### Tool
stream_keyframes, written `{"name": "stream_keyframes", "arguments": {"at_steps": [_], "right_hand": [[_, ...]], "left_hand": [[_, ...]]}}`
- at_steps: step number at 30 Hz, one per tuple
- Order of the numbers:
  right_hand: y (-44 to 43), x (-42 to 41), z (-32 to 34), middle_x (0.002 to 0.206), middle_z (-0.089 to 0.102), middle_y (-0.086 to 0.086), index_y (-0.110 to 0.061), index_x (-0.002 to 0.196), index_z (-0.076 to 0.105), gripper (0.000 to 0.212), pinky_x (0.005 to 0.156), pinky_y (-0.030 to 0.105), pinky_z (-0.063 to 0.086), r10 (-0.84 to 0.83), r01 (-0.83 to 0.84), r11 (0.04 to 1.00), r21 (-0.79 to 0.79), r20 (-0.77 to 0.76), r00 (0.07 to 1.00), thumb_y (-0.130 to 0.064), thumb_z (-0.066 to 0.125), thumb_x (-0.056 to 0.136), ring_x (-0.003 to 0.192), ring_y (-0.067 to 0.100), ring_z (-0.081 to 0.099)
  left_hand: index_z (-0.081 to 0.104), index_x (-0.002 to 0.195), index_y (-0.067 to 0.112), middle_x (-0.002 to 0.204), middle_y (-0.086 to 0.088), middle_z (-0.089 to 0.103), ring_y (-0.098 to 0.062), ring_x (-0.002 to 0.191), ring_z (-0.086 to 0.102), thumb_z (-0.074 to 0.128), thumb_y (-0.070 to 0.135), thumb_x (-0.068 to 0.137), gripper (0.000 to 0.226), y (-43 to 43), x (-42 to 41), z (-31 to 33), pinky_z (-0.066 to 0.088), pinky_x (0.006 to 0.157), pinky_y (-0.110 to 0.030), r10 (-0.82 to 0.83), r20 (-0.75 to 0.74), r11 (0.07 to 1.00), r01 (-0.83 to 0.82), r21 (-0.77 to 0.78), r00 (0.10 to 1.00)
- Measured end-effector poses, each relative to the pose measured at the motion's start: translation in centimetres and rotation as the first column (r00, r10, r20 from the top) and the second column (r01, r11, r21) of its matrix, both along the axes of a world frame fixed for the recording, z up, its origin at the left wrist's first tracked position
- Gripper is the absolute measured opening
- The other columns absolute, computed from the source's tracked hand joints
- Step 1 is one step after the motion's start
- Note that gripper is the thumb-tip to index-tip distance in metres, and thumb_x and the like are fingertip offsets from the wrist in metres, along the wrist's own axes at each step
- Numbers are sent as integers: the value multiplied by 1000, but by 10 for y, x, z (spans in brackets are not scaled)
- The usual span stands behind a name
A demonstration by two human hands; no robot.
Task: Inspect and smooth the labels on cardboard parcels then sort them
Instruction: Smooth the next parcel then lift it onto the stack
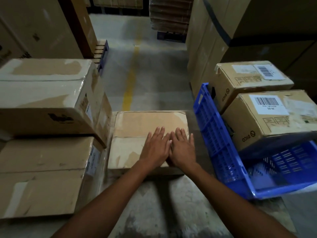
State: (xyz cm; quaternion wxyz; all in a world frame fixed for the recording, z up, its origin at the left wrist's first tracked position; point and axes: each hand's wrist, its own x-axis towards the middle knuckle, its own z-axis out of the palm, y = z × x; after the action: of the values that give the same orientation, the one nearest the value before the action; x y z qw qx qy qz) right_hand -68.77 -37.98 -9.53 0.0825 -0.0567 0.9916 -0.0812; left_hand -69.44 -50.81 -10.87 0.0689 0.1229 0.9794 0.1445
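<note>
A flat cardboard parcel (pixel 137 127) lies on the floor in front of me, its top taped and worn. My left hand (pixel 157 146) and my right hand (pixel 181 146) lie side by side on the near right part of its top, fingers straight and pressed flat. Whatever is under my palms is hidden. To the right, two smaller parcels (pixel 267 121) (pixel 248 81) with white barcode labels sit in blue plastic crates (pixel 219 134). To the left, two large parcels (pixel 42 98) (pixel 42 172) are stacked, with small labels on their right sides.
Tall stacks of cartons (pixel 257 23) rise on the right and at the back left (pixel 34 28). A concrete aisle with a yellow line (pixel 130 83) runs ahead to a pallet of flat cardboard (pixel 169 14). A blue pallet edge (pixel 103 54) shows at the left.
</note>
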Motion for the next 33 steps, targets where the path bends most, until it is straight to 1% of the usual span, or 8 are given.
{"name": "stream_keyframes", "arguments": {"at_steps": [8, 12, 14, 19, 24, 27, 29, 33], "right_hand": [[5, 22, -5, 169, 8, 9, -14, 160, 15, 79, 125, 47, -1, 94, -98, 993, 66, 64, 994, -50, 47, 99, 156, 24, -1], [10, 28, -7, 169, 9, 8, -17, 161, 16, 74, 123, 46, -4, 85, -85, 996, 20, 5, 996, -51, 4, 95, 156, 22, -3], [12, 35, -12, 170, 0, 9, -22, 161, 12, 80, 121, 50, -7, 61, -61, 998, 13, -7, 998, -59, -1, 91, 156, 23, -9], [10, 36, -18, 168, -11, 15, -30, 161, 6, 78, 121, 62, 2, 27, -29, 998, 58, 45, 999, -72, 10, 95, 154, 29, -17], [13, 30, -6, 168, -7, 16, -30, 156, 24, 81, 121, 56, 11, -75, 85, 985, -152, 75, 994, -73, 45, 91, 155, 32, -10], [12, 20, 3, 168, -4, 16, -25, 157, 27, 86, 122, 50, 18, -247, 278, 897, -344, 134, 960, -59, 66, 88, 155, 36, -3], [11, 12, 9, 168, 8, 16, -22, 157, 28, 85, 119, 48, 25, -318, 369, 799, -474, 188, 929, -49, 70, 89, 154, 36, 12], [13, 10, 19, 162, 28, 10, -18, 160, 22, 82, 113, 43, 36, -351, 421, 600, -680, 250, 903, -30, 70, 93, 145, 30, 35]], "left_hand": [[22, 158, 23, 167, 2, 13, -16, 154, 5, 17, 42, 108, 54, 4, 24, -3, 2, 124, -38, -5, 51, 1000, 5, -14, 999], [18, 159, 25, 168, 1, 8, -16, 155, 0, 20, 42, 108, 54, -4, 27, -2, 0, 123, -39, -75, 62, 997, 75, 5, 995], [15, 160, 27, 168, 1, 5, -16, 155, -2, 20, 43, 108, 55, -11, 33, -5, -2, 123, -42, -86, 42, 996, 86, -14, 995], [10, 160, 31, 168, 2, -4, -18, 154, -8, 6, 53, 104, 61, -28, 46, -9, -3, 123, -50, -73, 42, 987, 78, -144, 996], [7, 160, 30, 168, -2, -8, -22, 154, -13, 17, 56, 104, 63, -45, 27, -6, -5, 122, -55, 104, 40, 991, -101, -87, 994], [22, 156, 27, 168, -10, 2, -34, 154, -3, 31, 54, 102, 61, -80, 6, -14, 3, 119, -60, 450, -31, 893, -450, 5, 893], [32, 150, 22, 163, -16, 18, -44, 147, 20, 46, 47, 98, 60, -96, -8, -10, 28, 114, -65, 624, 75, 761, -627, 166, 778], [33, 149, 20, 148, -13, 45, -41, 128, 47, 56, 35, 93, 63, -102, -25, 11, 43, 102, -58, 706, 285, 487, -737, 468, 648]]}}
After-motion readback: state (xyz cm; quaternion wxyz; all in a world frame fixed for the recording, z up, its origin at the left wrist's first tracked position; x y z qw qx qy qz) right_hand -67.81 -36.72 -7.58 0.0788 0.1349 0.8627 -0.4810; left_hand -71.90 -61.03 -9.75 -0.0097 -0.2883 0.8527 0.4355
